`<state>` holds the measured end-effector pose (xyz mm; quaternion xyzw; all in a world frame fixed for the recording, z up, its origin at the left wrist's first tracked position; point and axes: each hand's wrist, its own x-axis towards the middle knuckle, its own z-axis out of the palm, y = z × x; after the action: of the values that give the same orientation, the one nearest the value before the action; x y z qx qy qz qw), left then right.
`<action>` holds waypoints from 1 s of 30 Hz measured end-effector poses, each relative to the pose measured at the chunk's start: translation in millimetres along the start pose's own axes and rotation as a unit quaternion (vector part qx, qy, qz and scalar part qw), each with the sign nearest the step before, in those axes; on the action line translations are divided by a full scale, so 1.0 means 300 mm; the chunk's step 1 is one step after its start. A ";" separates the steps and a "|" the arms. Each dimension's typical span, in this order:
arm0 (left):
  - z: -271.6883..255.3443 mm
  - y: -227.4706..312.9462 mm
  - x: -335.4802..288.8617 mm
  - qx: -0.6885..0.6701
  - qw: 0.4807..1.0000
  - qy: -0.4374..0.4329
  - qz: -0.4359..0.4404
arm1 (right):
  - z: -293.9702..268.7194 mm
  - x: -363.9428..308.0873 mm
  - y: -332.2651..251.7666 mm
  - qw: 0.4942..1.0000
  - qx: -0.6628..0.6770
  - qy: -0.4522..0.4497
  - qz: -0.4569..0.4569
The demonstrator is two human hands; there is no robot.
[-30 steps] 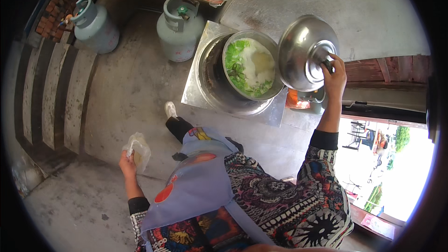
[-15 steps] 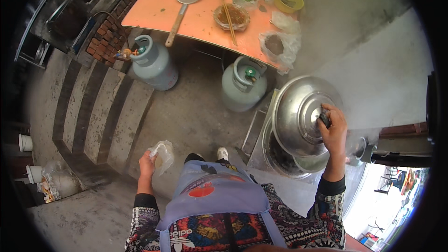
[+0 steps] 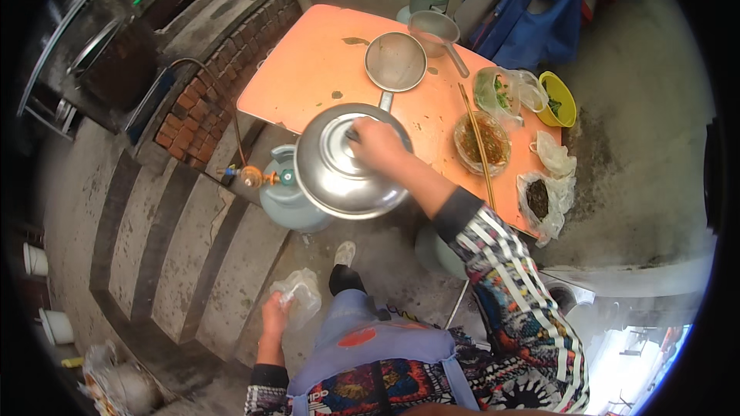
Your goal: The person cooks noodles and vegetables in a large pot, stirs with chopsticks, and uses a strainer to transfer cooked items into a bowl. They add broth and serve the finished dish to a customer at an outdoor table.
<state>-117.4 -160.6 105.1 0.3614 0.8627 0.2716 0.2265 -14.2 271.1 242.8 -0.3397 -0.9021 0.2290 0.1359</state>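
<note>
The right hand (image 3: 376, 145) is closed around the knob on top of a big shiny metal lid (image 3: 347, 163). The hand holds the lid up in the air. The lid hangs over the near edge of an orange table (image 3: 316, 69) and over a grey gas bottle (image 3: 281, 192) that stands on the ground below it.

The left hand (image 3: 275, 316) is down low, near the person's leg. Its fingers are closed on a crumpled clear plastic bag (image 3: 299, 296).

On the orange table, just past the lid, lies a round metal strainer (image 3: 395, 62) with its handle pointing toward the lid. A small metal ladle (image 3: 435, 29) lies at the far edge of the table. To the right sits a bowl of brown food (image 3: 482, 142) with long chopsticks (image 3: 478, 142) resting across it. Near it are a clear bag with green leaves (image 3: 499, 88) and a yellow bowl (image 3: 559, 100) with greens at the table's right end. Two more plastic bags lie at that end, one white (image 3: 555, 158) and one with dark stuff inside (image 3: 539, 200).

To the left are grey concrete steps (image 3: 154, 239) and a brick stove (image 3: 200, 115). The person wears a blue apron (image 3: 370, 347) and a sleeve with many colours (image 3: 501, 277).
</note>
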 end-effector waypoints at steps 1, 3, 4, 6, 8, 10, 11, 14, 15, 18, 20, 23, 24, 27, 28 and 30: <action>-0.021 -0.003 0.055 -0.014 0.999 -0.016 -0.026 | 0.081 0.148 0.011 1.000 0.008 -0.014 0.023; -0.062 -0.007 0.151 -0.061 0.996 -0.055 -0.039 | 0.237 0.393 0.052 0.997 0.023 -0.003 0.069; -0.080 -0.008 0.209 -0.064 0.996 -0.059 -0.032 | 0.297 0.498 0.083 0.995 0.023 0.014 0.093; -0.110 -0.004 0.310 -0.079 0.994 -0.069 -0.030 | 0.378 0.632 0.146 0.983 0.057 0.062 0.161; -0.128 0.009 0.403 -0.088 0.990 -0.105 -0.041 | 0.411 0.618 0.196 0.961 0.122 0.194 0.153; -0.137 0.028 0.496 -0.070 0.986 -0.146 -0.032 | 0.394 0.452 0.247 0.918 0.277 0.263 0.108; -0.136 0.039 0.542 -0.050 0.985 -0.164 -0.014 | 0.378 0.331 0.272 0.885 0.357 0.259 0.145; -0.123 0.066 0.665 0.017 0.976 -0.215 0.035 | 0.309 -0.129 0.391 0.573 0.640 0.345 0.378; -0.113 0.073 0.704 0.034 0.972 -0.224 0.055 | 0.291 -0.253 0.448 0.446 0.684 0.459 0.350; -0.078 0.082 0.807 0.050 0.959 -0.273 0.063 | 0.258 -0.476 0.655 0.236 0.685 0.619 0.304; -0.056 0.085 0.860 0.071 0.946 -0.290 0.129 | 0.243 -0.526 0.777 0.196 0.701 0.643 0.238; -0.021 0.102 0.911 0.102 0.925 -0.318 0.183 | 0.225 -0.509 0.869 0.166 0.711 0.672 0.125; -0.006 0.115 0.922 0.097 0.915 -0.331 0.208 | 0.203 -0.528 0.869 0.107 0.673 0.708 0.185; 0.047 0.178 0.931 0.125 0.895 -0.367 0.219 | 0.077 -0.734 0.736 0.166 0.679 0.695 0.167; 0.065 0.203 0.925 0.131 0.888 -0.377 0.227 | 0.011 -0.856 0.655 0.214 0.682 0.686 0.136; 0.096 0.254 0.903 0.146 0.879 -0.391 0.231 | -0.158 -1.198 0.436 0.289 0.622 0.720 0.106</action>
<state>-234.6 95.8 79.0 0.6561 0.6259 0.0240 0.4210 340.0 130.5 185.1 -0.2742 0.0157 0.3966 0.8759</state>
